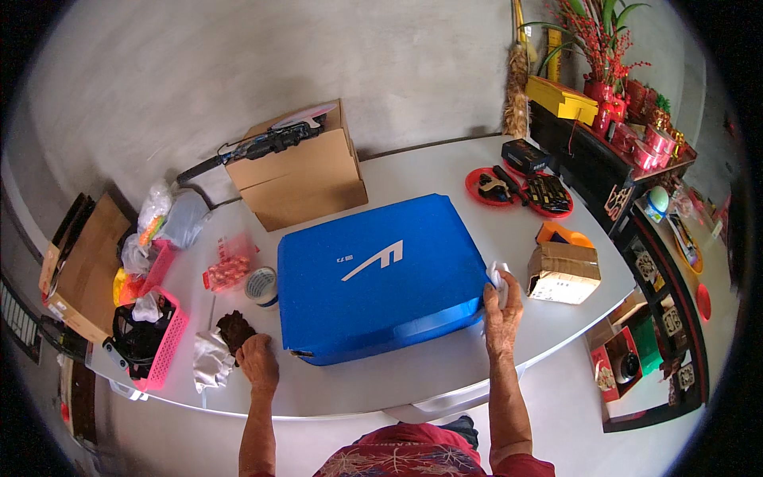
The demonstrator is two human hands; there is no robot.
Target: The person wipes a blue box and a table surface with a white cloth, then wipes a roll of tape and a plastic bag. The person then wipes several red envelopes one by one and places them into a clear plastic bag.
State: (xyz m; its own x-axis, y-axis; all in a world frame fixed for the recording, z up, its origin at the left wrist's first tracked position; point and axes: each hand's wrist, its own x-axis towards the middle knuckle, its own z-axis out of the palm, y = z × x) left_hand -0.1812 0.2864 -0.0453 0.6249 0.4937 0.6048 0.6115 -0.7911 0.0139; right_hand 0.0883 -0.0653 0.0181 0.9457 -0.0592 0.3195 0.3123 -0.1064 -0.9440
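A large closed blue shoebox-style box (381, 270) with a white mark on its lid lies in the middle of the table. At its right end my right hand (502, 322) is closed on a crumpled white cloth or tissue (498, 274), close against the box's side. My left hand (259, 364) rests left of the box's near corner, fingers curled over the lower end of a dark brown crumpled cloth-like thing (235, 329). Beside that lies a wrinkled white cloth (213, 359). A roll of tape (261, 286) stands between the brown thing and a bag of red-wrapped pieces (229, 272).
A cardboard box (302, 179) with a black device on top stands behind. Pink baskets (171, 342) with bags fill the left side. On the right are red plates (481, 187) with small items and a small carton (564, 273). The table's near edge (334, 415) curves before me.
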